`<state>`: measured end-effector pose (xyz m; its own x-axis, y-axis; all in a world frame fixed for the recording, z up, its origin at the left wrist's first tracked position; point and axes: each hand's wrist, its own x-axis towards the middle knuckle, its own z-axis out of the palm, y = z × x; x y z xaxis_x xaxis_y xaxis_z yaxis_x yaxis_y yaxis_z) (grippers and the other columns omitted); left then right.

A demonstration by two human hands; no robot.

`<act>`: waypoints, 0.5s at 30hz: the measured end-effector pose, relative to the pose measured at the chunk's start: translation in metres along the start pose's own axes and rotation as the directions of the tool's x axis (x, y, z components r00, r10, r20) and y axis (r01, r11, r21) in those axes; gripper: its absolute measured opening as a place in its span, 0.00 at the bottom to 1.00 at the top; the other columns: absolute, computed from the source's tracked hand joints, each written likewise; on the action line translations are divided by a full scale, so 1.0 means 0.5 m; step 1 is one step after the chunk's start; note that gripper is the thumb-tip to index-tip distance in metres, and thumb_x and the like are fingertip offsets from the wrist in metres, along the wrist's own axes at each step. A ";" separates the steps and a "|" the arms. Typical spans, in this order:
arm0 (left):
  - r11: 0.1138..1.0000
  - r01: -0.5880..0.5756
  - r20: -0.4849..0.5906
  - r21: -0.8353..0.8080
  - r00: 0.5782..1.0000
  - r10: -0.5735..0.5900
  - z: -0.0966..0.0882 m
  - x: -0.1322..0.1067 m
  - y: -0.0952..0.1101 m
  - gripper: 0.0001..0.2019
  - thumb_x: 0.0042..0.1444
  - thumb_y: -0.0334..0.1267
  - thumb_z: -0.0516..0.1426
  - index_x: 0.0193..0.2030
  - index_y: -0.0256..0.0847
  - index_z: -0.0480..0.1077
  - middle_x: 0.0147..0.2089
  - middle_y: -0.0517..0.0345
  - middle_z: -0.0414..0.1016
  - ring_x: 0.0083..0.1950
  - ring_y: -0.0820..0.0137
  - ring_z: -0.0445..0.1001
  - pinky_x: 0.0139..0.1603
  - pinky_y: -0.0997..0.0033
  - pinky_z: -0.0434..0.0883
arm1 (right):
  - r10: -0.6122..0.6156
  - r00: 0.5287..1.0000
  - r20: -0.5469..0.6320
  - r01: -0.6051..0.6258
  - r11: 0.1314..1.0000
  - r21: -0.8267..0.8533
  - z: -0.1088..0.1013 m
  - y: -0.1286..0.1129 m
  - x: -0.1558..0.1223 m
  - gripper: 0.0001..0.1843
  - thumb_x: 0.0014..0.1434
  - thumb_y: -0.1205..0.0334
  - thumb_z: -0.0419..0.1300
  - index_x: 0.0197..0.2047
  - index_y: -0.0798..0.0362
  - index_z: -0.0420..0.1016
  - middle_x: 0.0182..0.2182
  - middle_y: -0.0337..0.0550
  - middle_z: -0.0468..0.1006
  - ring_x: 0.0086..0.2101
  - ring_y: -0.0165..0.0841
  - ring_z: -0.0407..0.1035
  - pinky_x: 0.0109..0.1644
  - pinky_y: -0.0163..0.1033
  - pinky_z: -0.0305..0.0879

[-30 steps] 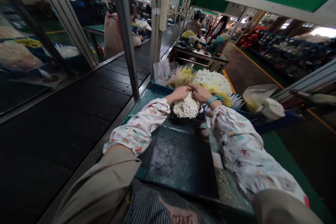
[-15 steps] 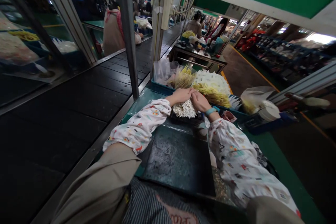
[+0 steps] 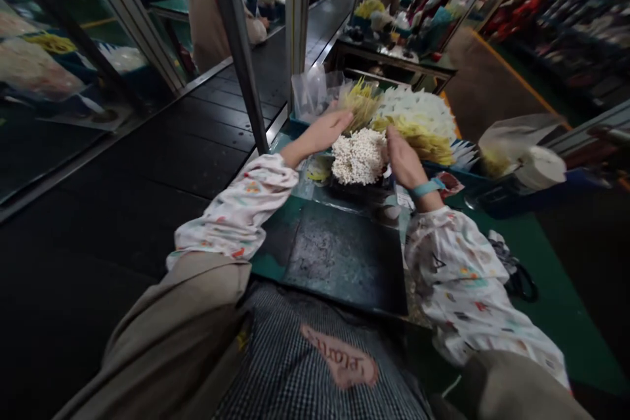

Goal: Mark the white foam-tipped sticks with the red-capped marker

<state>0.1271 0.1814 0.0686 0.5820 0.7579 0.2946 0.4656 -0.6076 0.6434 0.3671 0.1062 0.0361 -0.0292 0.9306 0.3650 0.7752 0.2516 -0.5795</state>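
Observation:
A dense white bunch of small bead-tipped stems (image 3: 359, 156) stands at the far edge of a dark worn mat (image 3: 339, 256). My right hand (image 3: 403, 161) presses against the bunch's right side, fingers curled round it. My left hand (image 3: 325, 133) is stretched out flat, fingers apart, toward yellow stems (image 3: 361, 104) in a blue tray (image 3: 300, 123) just behind the bunch. Both arms wear white patterned sleeve covers, and a teal band sits on my right wrist.
White (image 3: 418, 108) and yellow (image 3: 418, 141) artificial flower parts fill the tray. A clear bag (image 3: 506, 138) and a white roll (image 3: 541, 167) lie at right. A black conveyor belt (image 3: 147, 170) runs on the left behind a metal post (image 3: 239, 46). Other people work farther along.
My hands, which were together on top of the white bunch, have parted: the left reached out to the yellow stems, the right slid to the bunch's right side. The camera tilted down.

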 end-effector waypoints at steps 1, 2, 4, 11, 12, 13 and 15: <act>0.999 -0.036 0.000 -0.030 0.999 0.036 -0.023 -0.048 0.003 0.31 0.74 0.51 0.41 0.72 0.30 0.61 0.74 0.42 0.62 0.76 0.62 0.60 0.76 0.63 0.54 | -0.028 0.999 -0.046 0.029 1.000 0.005 -0.006 -0.013 -0.026 0.50 0.68 0.27 0.35 0.72 0.58 0.63 0.71 0.55 0.63 0.72 0.45 0.54 0.77 0.55 0.47; 0.997 -0.046 0.022 -0.057 0.999 0.047 -0.049 -0.103 0.008 0.31 0.73 0.54 0.43 0.71 0.34 0.63 0.73 0.43 0.66 0.74 0.61 0.64 0.75 0.60 0.57 | -0.057 0.995 -0.082 0.058 0.998 0.016 -0.013 -0.029 -0.057 0.48 0.69 0.29 0.35 0.73 0.57 0.62 0.72 0.55 0.62 0.72 0.44 0.55 0.77 0.55 0.48; 0.993 0.030 0.155 -0.112 0.988 -0.013 -0.104 -0.228 0.025 0.30 0.71 0.56 0.48 0.69 0.39 0.65 0.66 0.46 0.74 0.67 0.60 0.72 0.69 0.58 0.65 | -0.106 0.989 -0.101 0.113 0.992 0.060 -0.025 -0.070 -0.133 0.40 0.72 0.35 0.39 0.72 0.54 0.63 0.70 0.52 0.65 0.70 0.43 0.59 0.76 0.55 0.52; 0.691 0.722 0.774 -0.019 0.449 -0.447 -0.078 -0.664 0.036 0.20 0.72 0.47 0.47 0.46 0.39 0.77 0.46 0.51 0.84 0.47 0.66 0.81 0.49 0.72 0.74 | -0.339 0.940 0.033 0.278 0.818 0.504 0.043 -0.191 -0.395 0.29 0.77 0.52 0.42 0.27 0.50 0.71 0.24 0.38 0.79 0.38 0.34 0.81 0.61 0.50 0.72; 0.627 0.774 0.749 0.089 0.363 -0.554 -0.036 -0.719 0.029 0.20 0.72 0.45 0.47 0.44 0.39 0.77 0.45 0.51 0.84 0.45 0.66 0.81 0.48 0.72 0.74 | -0.348 0.933 0.088 0.258 0.820 0.512 0.070 -0.200 -0.419 0.28 0.77 0.54 0.44 0.26 0.50 0.70 0.22 0.37 0.77 0.36 0.33 0.81 0.52 0.43 0.77; 0.547 0.806 0.648 0.228 0.293 -0.703 0.011 -0.769 0.023 0.18 0.70 0.44 0.49 0.43 0.39 0.78 0.43 0.50 0.84 0.44 0.65 0.81 0.47 0.71 0.74 | -0.362 0.915 0.176 0.229 0.828 0.512 0.099 -0.208 -0.439 0.24 0.76 0.56 0.47 0.30 0.50 0.73 0.23 0.37 0.78 0.33 0.32 0.80 0.44 0.39 0.77; 0.418 0.855 0.502 0.307 0.227 -0.834 0.106 -0.850 0.015 0.19 0.70 0.42 0.48 0.48 0.32 0.76 0.48 0.39 0.82 0.48 0.58 0.81 0.50 0.64 0.73 | -0.392 0.843 0.369 0.169 0.844 0.510 0.156 -0.220 -0.471 0.13 0.74 0.58 0.52 0.47 0.51 0.77 0.30 0.39 0.83 0.32 0.31 0.80 0.37 0.36 0.77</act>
<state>-0.0816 -0.1579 -0.0890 0.0785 0.5596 -0.8251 0.8971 0.3214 0.3033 0.2395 -0.1199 -0.0431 -0.5612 0.7839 0.2656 0.3272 0.5049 -0.7988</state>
